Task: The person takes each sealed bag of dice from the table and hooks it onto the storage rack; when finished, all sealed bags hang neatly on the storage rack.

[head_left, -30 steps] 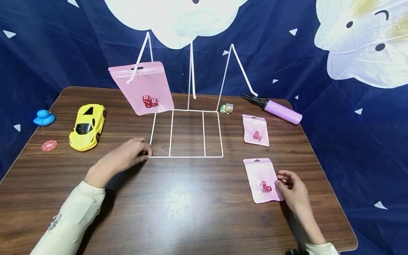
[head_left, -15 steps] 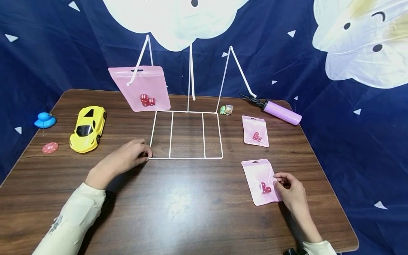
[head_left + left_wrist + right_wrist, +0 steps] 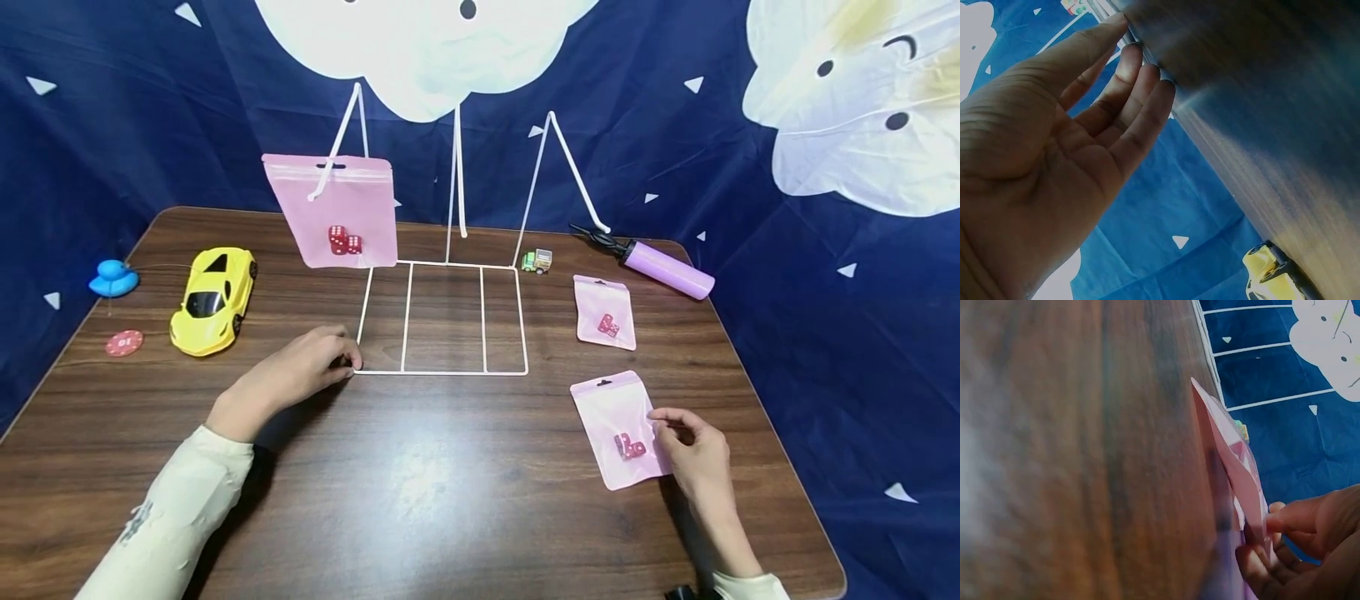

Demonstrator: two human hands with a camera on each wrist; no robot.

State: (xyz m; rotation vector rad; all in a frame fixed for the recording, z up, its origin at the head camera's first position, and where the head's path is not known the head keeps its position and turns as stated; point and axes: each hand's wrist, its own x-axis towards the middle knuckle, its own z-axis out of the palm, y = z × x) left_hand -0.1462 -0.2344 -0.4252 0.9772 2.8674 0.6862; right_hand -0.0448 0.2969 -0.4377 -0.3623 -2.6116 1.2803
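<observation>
A navy backdrop (image 3: 652, 83) with white triangles and clouds stands behind a wood-grained counter (image 3: 420, 533). Left of centre, the left hand (image 3: 306, 367) pinches the near left corner of the white rack (image 3: 441, 373), probably to steady so light a wire frame; the left wrist view is dark, so how firmly is hard to judge. At lower right, the right hand (image 3: 697, 450) pinches the right edge of the near bag (image 3: 603, 412) between thumb and fingers, a hold that leaves its top slot uncovered. That edge is raised off the counter.

The hung bag (image 3: 352, 200) is threaded by its slot on the left hook (image 3: 335, 138), so its dice (image 3: 344, 241) settle low. The far bag (image 3: 588, 302) lies flat above the near bag, seemingly within the right hand's reach.

The chip (image 3: 123, 342) at far left carries a marking that looks like "10". No brand is readable on the bags or the yellow car (image 3: 212, 302).
</observation>
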